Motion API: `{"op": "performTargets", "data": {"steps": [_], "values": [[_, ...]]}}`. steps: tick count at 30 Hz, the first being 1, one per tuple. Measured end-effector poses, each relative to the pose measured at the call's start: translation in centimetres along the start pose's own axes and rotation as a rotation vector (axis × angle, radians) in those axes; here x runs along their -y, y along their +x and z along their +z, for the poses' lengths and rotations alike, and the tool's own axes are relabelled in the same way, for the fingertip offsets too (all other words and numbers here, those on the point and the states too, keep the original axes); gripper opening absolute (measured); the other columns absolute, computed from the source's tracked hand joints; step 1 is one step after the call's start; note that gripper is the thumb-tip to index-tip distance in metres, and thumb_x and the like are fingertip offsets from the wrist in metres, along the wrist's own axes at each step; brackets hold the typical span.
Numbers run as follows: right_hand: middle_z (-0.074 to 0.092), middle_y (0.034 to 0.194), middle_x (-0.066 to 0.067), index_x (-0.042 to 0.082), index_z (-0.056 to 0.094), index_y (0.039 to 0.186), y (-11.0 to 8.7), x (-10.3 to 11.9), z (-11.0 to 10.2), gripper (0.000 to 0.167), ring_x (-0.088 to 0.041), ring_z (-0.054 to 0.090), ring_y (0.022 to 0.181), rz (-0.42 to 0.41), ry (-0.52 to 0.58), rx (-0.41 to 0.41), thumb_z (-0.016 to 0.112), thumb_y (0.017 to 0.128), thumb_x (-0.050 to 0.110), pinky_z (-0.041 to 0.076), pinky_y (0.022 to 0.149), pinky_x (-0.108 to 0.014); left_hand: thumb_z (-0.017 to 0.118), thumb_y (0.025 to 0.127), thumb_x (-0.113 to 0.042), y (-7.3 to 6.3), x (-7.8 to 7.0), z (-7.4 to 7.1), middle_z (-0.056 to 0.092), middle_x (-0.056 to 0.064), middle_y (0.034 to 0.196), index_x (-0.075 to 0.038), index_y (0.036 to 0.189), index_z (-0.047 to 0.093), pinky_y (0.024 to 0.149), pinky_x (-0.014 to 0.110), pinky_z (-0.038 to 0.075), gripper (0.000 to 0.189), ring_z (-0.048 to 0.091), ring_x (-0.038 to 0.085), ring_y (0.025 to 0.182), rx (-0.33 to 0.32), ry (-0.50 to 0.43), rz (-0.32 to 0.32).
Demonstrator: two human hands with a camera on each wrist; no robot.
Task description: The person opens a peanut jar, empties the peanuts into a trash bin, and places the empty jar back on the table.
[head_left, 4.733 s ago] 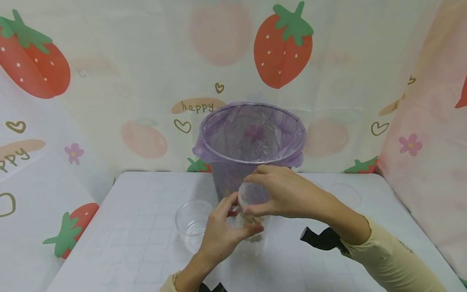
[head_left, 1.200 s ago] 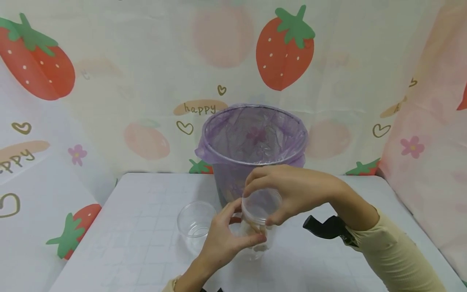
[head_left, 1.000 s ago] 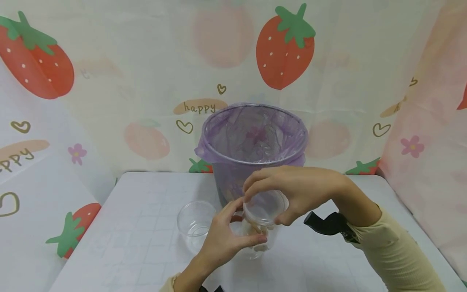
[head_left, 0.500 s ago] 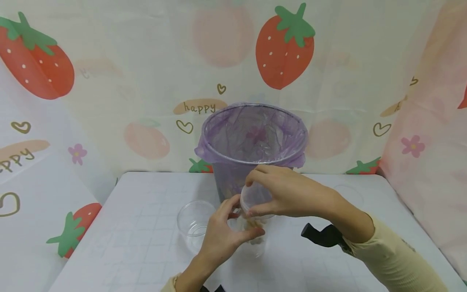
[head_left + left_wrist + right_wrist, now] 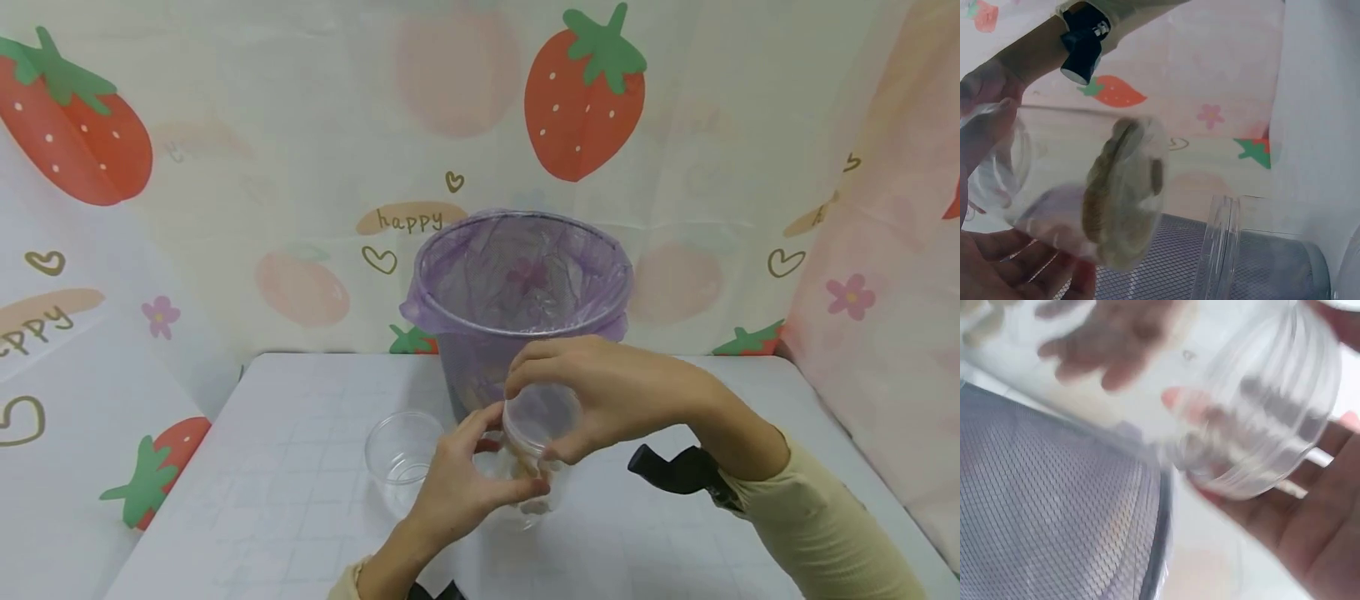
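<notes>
A clear plastic jar (image 5: 534, 507) stands on the table in the head view, with several small pale pieces near its bottom. My left hand (image 5: 459, 485) grips the jar's body, thumb in front and fingers behind. Over the top, my right hand (image 5: 618, 392) holds the clear screw lid (image 5: 543, 415), fingers and thumb round its rim. The left wrist view shows the pale-brown contents (image 5: 1110, 187) through the jar wall; what they are I cannot tell. In the right wrist view the ridged lid (image 5: 1266, 406) sits on the jar, between blurred fingers.
Left of the jar stands a clear, lidless plastic tub (image 5: 401, 482). Behind both, a mesh waste bin (image 5: 476, 367) lined with a purple bag (image 5: 517, 275) stands near the table's back edge. The white table (image 5: 247, 500) meets a strawberry-print cloth backdrop (image 5: 315, 108).
My right hand has turned back and forth on the lid; since half a second ago its wrist has rotated and risen slightly. The left hand keeps its hold on the jar.
</notes>
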State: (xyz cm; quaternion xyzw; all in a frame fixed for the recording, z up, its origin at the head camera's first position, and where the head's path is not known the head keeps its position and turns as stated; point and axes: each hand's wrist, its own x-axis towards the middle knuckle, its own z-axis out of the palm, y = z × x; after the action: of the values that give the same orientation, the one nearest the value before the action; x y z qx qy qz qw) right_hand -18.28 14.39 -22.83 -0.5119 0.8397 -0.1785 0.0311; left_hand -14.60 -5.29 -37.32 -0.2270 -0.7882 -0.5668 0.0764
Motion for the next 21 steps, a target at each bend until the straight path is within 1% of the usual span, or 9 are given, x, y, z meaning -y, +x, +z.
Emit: {"op": "performTargets", "data": {"steps": [3, 5, 6, 8, 11, 16, 21], "values": [[0.06, 0.12, 0.006, 0.017, 0.063, 0.116, -0.4, -0.5, -0.7, 0.046, -0.012, 0.06, 0.108, -0.093, 0.017, -0.037, 0.081, 0.074, 0.02, 0.053, 0.091, -0.032, 0.089, 0.07, -0.026, -0.1, 0.2, 0.0, 0.064, -0.004, 0.12, -0.02, 0.132, 0.056, 0.089, 0.032, 0.054, 0.071, 0.059, 0.012, 0.108, 0.022, -0.019, 0.005], [0.06, 0.121, 0.005, 0.015, 0.063, 0.118, -0.6, -0.6, -1.1, 0.047, -0.013, 0.06, 0.109, -0.123, 0.008, -0.083, 0.082, 0.075, 0.021, 0.053, 0.091, -0.033, 0.089, 0.07, -0.025, -0.2, 0.2, 0.0, 0.064, -0.003, 0.121, -0.019, 0.132, 0.056, 0.089, 0.034, 0.054, 0.071, 0.058, 0.012, 0.108, 0.014, -0.019, 0.007], [0.06, 0.121, 0.005, 0.015, 0.062, 0.118, -0.6, -0.6, -1.2, 0.048, -0.013, 0.06, 0.11, -0.123, -0.003, -0.102, 0.082, 0.075, 0.023, 0.053, 0.091, -0.034, 0.089, 0.07, -0.024, -0.1, 0.2, 0.0, 0.064, -0.003, 0.122, -0.019, 0.132, 0.055, 0.089, 0.034, 0.054, 0.071, 0.058, 0.013, 0.109, 0.007, -0.022, 0.008], [0.06, 0.122, 0.006, 0.015, 0.063, 0.119, -0.7, -0.6, -1.4, 0.048, -0.012, 0.06, 0.112, -0.106, -0.031, -0.126, 0.082, 0.077, 0.026, 0.052, 0.094, -0.035, 0.089, 0.07, -0.023, -0.1, 0.3, -0.1, 0.064, -0.002, 0.122, -0.018, 0.132, 0.055, 0.088, 0.034, 0.054, 0.071, 0.058, 0.013, 0.109, -0.003, -0.019, 0.024], [0.06, 0.122, 0.006, 0.016, 0.063, 0.119, -0.7, -0.7, -1.2, 0.046, -0.012, 0.059, 0.113, -0.07, -0.051, -0.136, 0.082, 0.078, 0.028, 0.051, 0.094, -0.037, 0.088, 0.07, -0.022, 0.0, 0.4, -0.2, 0.063, -0.002, 0.123, -0.018, 0.133, 0.055, 0.088, 0.033, 0.054, 0.071, 0.058, 0.013, 0.109, -0.005, -0.02, 0.033], [0.06, 0.123, 0.005, 0.017, 0.064, 0.119, -0.6, -0.8, -0.8, 0.044, -0.014, 0.058, 0.115, -0.001, -0.052, -0.125, 0.08, 0.08, 0.029, 0.051, 0.096, -0.04, 0.088, 0.07, -0.023, -0.1, 0.7, 0.0, 0.064, -0.002, 0.123, -0.019, 0.133, 0.056, 0.087, 0.032, 0.054, 0.071, 0.059, 0.013, 0.107, -0.011, -0.018, 0.025], [0.06, 0.124, 0.005, 0.017, 0.064, 0.119, -0.5, -1.0, -0.6, 0.044, -0.015, 0.058, 0.116, 0.028, -0.05, -0.113, 0.08, 0.081, 0.032, 0.051, 0.096, -0.041, 0.088, 0.07, -0.024, -0.2, 0.9, 0.0, 0.064, -0.003, 0.123, -0.02, 0.132, 0.056, 0.087, 0.031, 0.054, 0.07, 0.059, 0.012, 0.108, -0.026, -0.011, 0.012]]}}
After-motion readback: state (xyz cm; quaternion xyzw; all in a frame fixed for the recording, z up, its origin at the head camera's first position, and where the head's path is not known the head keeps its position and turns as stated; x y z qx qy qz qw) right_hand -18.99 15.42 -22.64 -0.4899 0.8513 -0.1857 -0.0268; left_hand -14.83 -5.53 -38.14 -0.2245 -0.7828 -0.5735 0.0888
